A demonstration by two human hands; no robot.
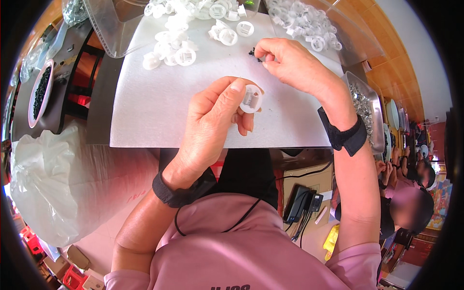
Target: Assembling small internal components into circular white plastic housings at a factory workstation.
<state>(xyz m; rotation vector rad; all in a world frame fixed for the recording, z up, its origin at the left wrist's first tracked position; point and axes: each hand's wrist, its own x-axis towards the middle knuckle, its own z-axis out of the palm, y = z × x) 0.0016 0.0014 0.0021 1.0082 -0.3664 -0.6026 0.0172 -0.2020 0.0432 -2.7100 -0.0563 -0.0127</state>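
My left hand [212, 113] grips a round white plastic piece [251, 99] between thumb and fingers, its molded face turned up above the white foam sheet [159, 116]. Farther off and to the right, my right hand [290, 63] has its thumb and forefinger drawn together beside a few small black parts [253, 53]. Whether one of these sits between the fingertips is too small to make out. Loose white plastic pieces [176, 46] lie heaped on the far part of the sheet, with a single piece [245, 29] just left of my right hand.
A clear bin [118, 36] stands at the far left, and another tray [348, 24] full of white pieces at the far right. Right of the sheet is a metal tray [379, 130] of small shiny parts. A bowl [42, 94] of black parts sits left. Co-workers are at the right.
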